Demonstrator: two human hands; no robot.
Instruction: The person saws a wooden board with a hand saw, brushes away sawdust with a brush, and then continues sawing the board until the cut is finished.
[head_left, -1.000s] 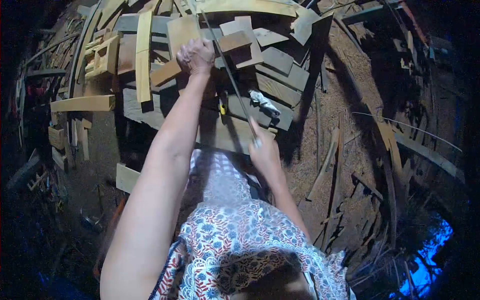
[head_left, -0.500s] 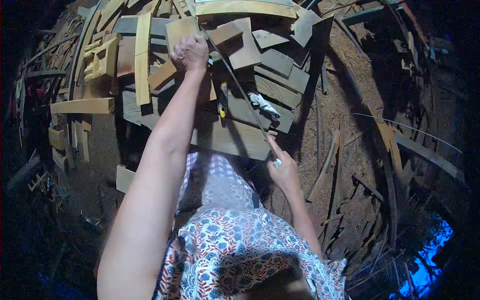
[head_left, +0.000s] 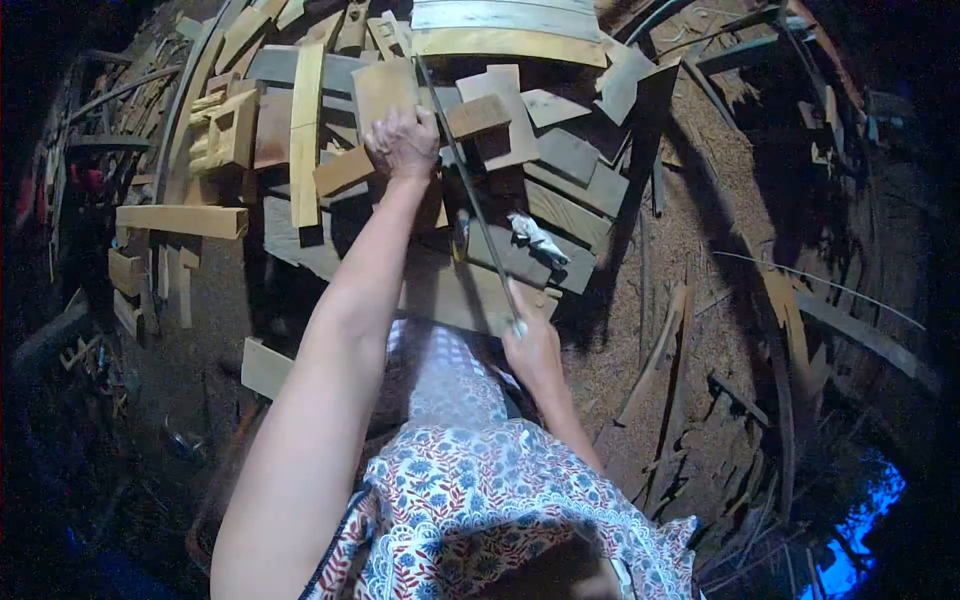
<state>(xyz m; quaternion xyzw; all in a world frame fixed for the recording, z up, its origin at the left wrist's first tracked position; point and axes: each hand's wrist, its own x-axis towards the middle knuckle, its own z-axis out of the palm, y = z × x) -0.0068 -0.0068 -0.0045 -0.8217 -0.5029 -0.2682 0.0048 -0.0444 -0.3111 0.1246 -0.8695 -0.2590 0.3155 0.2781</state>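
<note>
My left hand point(head_left: 405, 142) is closed over a pale wooden board point(head_left: 385, 90), pressing it down on the pile of offcuts, with the fingers curled on its near end. A short brown block point(head_left: 342, 172) lies crosswise beneath it. My right hand point(head_left: 532, 352) is closed around the near end of a handsaw point(head_left: 470, 185), whose long thin dark blade I see nearly edge-on. That blade slants away past the right edge of the board. Between my hands lie a small yellow and black tool point(head_left: 461, 236) and a crumpled white wrapper point(head_left: 538, 240).
A plank bench point(head_left: 460, 290) stands before me under several offcuts. At the far side lies a wide pale board point(head_left: 505, 40). A squared timber point(head_left: 180, 220) juts out on the left. Wood strips point(head_left: 655, 350) lie on the sawdust-covered ground point(head_left: 715, 140) to the right.
My right hand has moved left and slightly nearer to my body with the saw, which now stands steeper. My left hand stays on the board. The whole view has shifted a little.
</note>
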